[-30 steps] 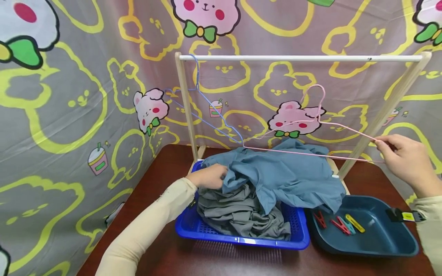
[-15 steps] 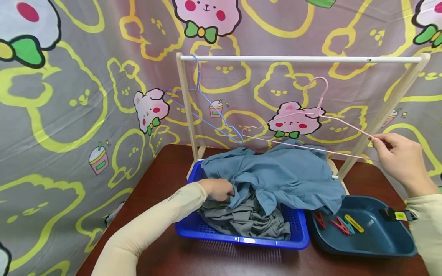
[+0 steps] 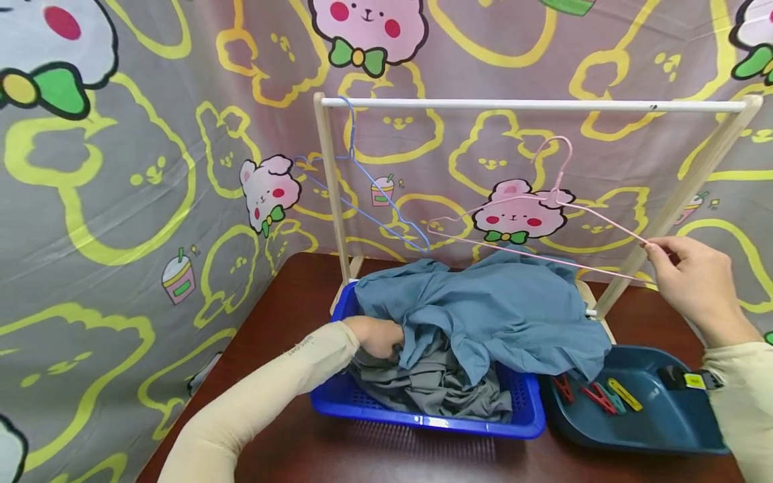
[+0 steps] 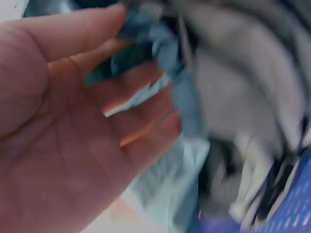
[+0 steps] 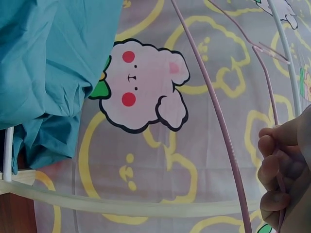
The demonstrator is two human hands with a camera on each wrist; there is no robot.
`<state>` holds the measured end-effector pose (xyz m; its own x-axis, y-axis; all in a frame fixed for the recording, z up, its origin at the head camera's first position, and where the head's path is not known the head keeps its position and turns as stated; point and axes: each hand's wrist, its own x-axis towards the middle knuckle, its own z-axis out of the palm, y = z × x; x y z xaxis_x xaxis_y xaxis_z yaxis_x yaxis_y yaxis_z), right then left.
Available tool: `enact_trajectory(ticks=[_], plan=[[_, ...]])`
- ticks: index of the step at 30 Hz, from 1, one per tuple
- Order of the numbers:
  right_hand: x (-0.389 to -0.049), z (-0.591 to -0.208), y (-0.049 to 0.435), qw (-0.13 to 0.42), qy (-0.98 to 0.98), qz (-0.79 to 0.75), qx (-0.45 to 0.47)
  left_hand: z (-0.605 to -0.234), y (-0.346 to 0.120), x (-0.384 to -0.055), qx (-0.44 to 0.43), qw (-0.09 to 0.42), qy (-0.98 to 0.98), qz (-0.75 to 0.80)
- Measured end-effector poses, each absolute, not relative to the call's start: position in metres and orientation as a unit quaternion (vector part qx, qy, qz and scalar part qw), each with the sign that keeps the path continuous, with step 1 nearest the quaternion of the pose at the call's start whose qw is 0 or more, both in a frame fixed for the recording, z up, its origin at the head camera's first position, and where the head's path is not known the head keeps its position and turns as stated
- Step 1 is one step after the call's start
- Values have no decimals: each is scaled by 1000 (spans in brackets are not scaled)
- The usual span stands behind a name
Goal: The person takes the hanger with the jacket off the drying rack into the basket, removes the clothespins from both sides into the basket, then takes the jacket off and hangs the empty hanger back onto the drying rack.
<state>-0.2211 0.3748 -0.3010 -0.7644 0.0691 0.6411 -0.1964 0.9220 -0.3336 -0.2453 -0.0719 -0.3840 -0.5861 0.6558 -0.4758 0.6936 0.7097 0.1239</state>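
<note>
My right hand (image 3: 694,285) grips one sloping shoulder of a pink wire clothes hanger (image 3: 558,182), thumb and fingers curled round the wire (image 5: 273,102) in the right wrist view. The hanger is held up, hook at the top, over a rumpled blue garment (image 3: 507,302). This garment spreads across a blue basket (image 3: 423,421) and overhangs its right side. At its left part, my left hand (image 3: 377,335) holds the edge. In the left wrist view, the gathered hem (image 4: 182,92) runs between my thumb and fingers. Grey cloth (image 3: 429,392) lies bunched in the basket beneath.
A wooden rack with a white rail (image 3: 483,104) stands behind the basket. From its left end hangs a blue hanger (image 3: 386,191). To the right, a dark teal basin (image 3: 658,429) holds several clothes pegs (image 3: 625,394). Everything stands on a brown table (image 3: 266,322).
The pink hanger's left end has risen clear of the garment, and my right hand has shifted slightly left. My left hand has moved down at the blue garment's edge.
</note>
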Motion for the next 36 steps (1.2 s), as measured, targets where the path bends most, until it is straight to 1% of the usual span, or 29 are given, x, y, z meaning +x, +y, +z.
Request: enact_trajectory(ticks=[3, 6, 9, 13, 17, 20, 22, 23, 25, 29, 31, 33, 36], plan=[[-222, -301, 374, 341, -919, 195, 33, -369, -89, -258, 382, 240, 891, 57], [-222, -301, 372, 340, -919, 196, 31, -356, -107, -271, 372, 186, 898, 145], [-221, -302, 372, 342, -918, 196, 29, -346, -122, -285, 317, 100, 913, 236], [-220, -303, 371, 342, -918, 198, 23, -338, -135, -302, 202, -36, 916, 346], [-221, -305, 370, 342, -917, 203, 17, -338, -145, -320, 100, -154, 883, 433], [-222, -305, 369, 350, -913, 208, 20, -341, -153, -333, 45, -231, 840, 488], [-223, -304, 369, 356, -909, 216, 25, -343, -160, -343, 19, -266, 814, 517], [-224, -304, 369, 358, -907, 221, 27, -344, -163, -348, 15, -270, 802, 532], [-224, -303, 369, 363, -902, 231, 30, -343, -169, -357, 12, -253, 790, 558], [-224, -300, 369, 380, -892, 241, 31, -340, -178, -370, 16, -177, 789, 588], [-225, -298, 370, 387, -888, 246, 28, -340, -179, -374, 16, -148, 795, 588], [-227, -295, 369, 395, -885, 246, 25, -340, -178, -378, 18, -134, 799, 587], [-229, -289, 367, 403, -880, 249, 22, -342, -175, -383, 21, -129, 791, 598]])
